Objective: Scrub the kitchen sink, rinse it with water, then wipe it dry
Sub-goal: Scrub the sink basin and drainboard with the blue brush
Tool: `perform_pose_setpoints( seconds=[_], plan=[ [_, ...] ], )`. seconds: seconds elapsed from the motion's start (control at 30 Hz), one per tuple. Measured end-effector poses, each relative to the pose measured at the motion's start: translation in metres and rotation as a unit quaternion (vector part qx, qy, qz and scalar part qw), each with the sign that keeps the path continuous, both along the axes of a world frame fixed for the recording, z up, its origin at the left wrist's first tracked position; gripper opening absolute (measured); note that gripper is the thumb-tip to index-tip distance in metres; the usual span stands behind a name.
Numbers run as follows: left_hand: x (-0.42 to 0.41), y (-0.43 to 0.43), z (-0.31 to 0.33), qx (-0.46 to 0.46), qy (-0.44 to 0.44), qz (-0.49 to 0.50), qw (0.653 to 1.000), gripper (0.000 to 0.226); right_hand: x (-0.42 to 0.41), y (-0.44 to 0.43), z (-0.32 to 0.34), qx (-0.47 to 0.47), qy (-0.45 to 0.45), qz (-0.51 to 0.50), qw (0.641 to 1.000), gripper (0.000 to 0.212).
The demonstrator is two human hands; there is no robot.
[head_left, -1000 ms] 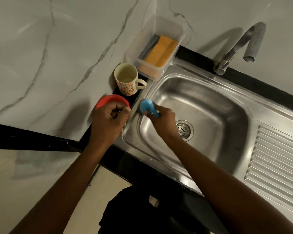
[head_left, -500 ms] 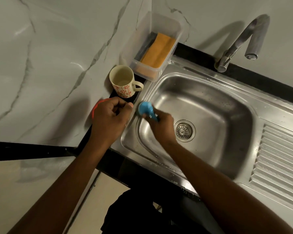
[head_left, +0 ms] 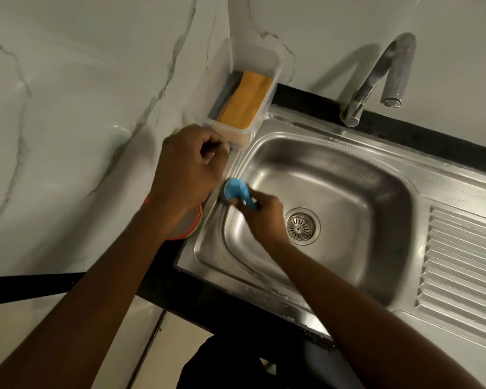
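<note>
Left hand [head_left: 188, 167]: fingers curled, any contents hidden; forearm reaches forward. Right hand [head_left: 264, 217]: back up, grips scrubber [head_left: 236, 190]; forearm angled leftward.

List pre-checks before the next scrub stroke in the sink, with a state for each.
1. Tool gripped: ok. The right hand holds the blue scrubber.
2. Scrubber at the work surface: ok. It is at the left wall of the sink; actual contact cannot be told.
3. Water off while scrubbing: ok. No stream shows from the faucet.
4. Drain uncovered: ok. The drain strainer is in plain view.
5. Left hand free: cannot tell. The left hand has curled fingers, and anything under it is hidden.
6. Wiping material near: ok. An orange pad lies in the clear container.
</note>
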State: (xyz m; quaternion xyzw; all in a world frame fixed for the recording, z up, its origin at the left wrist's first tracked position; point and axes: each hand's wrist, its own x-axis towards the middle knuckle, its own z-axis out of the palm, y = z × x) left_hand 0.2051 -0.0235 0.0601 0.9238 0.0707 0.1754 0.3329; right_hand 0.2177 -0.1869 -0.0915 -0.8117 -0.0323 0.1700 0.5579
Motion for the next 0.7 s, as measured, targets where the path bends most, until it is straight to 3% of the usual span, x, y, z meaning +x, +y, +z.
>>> perform_pose_setpoints(
  seconds=[0.1,0.2,0.43,0.57,0.7],
  plan=[
    [0.027,0.01,0.002,0.09,-0.004,-0.035,0.995,0.022,0.052,0.004,0.005,0.009,-0.022,-0.043,0.999,0.042],
    [0.052,0.014,-0.002,0.148,0.039,-0.064,0.986,0.034,0.048,0.007,0.009,0.004,-0.02,-0.037,0.999,0.042],
    [0.071,0.019,-0.005,0.132,0.064,-0.068,0.987,0.033,-0.016,-0.018,0.037,-0.086,0.005,0.165,0.983,0.051],
    [0.07,0.024,0.0,0.123,0.084,-0.069,0.986,0.031,-0.001,-0.007,0.081,-0.08,-0.06,0.16,0.982,0.047],
    [0.065,0.026,0.014,0.121,0.077,-0.062,0.988,0.03,-0.01,0.022,0.107,-0.108,-0.153,0.256,0.948,0.046]
  ],
)
